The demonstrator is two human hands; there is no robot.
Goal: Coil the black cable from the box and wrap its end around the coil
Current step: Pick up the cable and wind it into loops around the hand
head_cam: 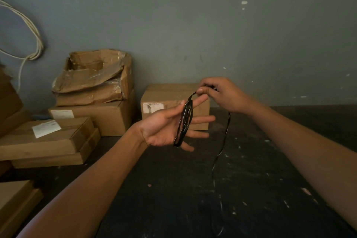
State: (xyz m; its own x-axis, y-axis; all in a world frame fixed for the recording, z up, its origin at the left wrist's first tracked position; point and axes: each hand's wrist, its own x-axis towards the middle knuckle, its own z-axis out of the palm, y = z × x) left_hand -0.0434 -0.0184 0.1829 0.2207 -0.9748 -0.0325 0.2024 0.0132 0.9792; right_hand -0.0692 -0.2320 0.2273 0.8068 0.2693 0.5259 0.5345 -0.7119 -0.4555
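Note:
My left hand [164,129] is held palm up with its fingers spread, and several loops of the thin black cable [184,121] are wound around those fingers. My right hand [222,94] pinches the cable just above the loops, at the left index fingertip. From the right hand a loose length of the same black cable hangs down to the dark table [251,189] and runs off toward the near edge. An open, torn cardboard box [96,75] sits at the back left on top of another box.
A closed cardboard box [170,94] with a white label stands right behind my hands. More closed boxes [48,137] are stacked at the left. A white cord [32,44] hangs on the grey wall at the upper left.

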